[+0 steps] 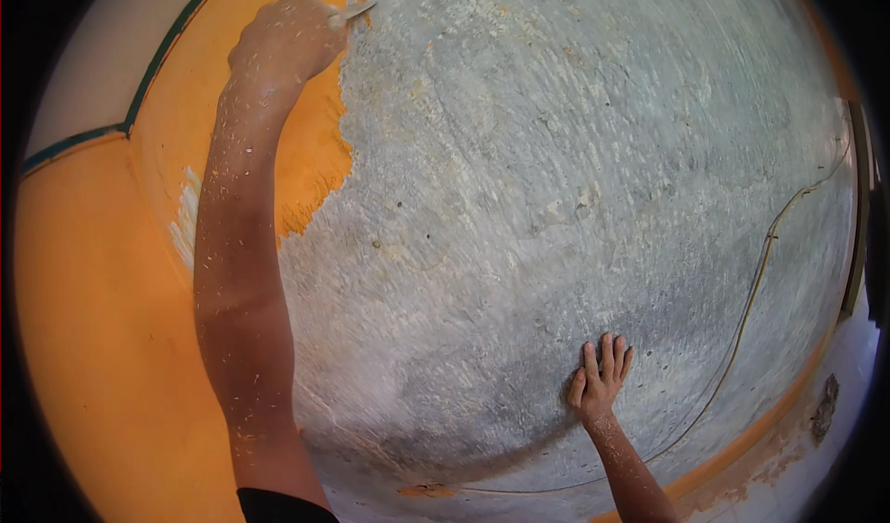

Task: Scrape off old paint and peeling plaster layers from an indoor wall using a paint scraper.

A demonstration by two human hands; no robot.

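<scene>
My left hand (289,36), at the end of a raised arm dusted with pale flakes, is closed around a scraper. The scraper's thin blade (360,10) lies at the ragged border between orange paint (315,152) and the bare grey wall (519,180). Its handle is mostly hidden in my fist. Lower and to the right, my right hand (601,379) rests flat against the grey surface. Its fingers are spread and it holds nothing. Streaks and pale patches of old coating mark the scraped area.
A thin cable (753,287) runs down the right side of the wall and curves along the bottom. Dark green trim (139,106) crosses the upper left corner. At lower right, a dark clump (823,410) and crumbs lie on the floor (788,486).
</scene>
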